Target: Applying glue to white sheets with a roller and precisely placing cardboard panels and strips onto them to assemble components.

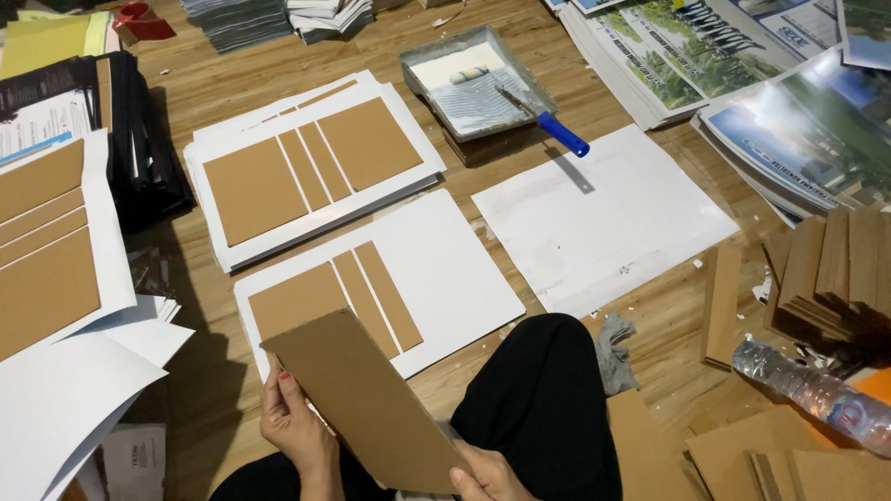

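Both hands, left (pixel 295 419) and right (pixel 487 475), have a closed grip on the flat brown rectangular cardboard panel (pixel 371 404) at six o'clock above the white glued sheet (pixel 445 269); it could land crooked beside the two narrow brown strips (pixel 376 299).

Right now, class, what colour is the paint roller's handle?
Blue: the paint roller's plastic handle, seen clearly in the head view.

A plain brown cardboard panel (pixel 371 408) is matched by brown strips on a white paper sheet (pixel 445 269). The paint roller's handle (pixel 564 135) is bright blue; the plastic bottle (pixel 817 394) is clear.
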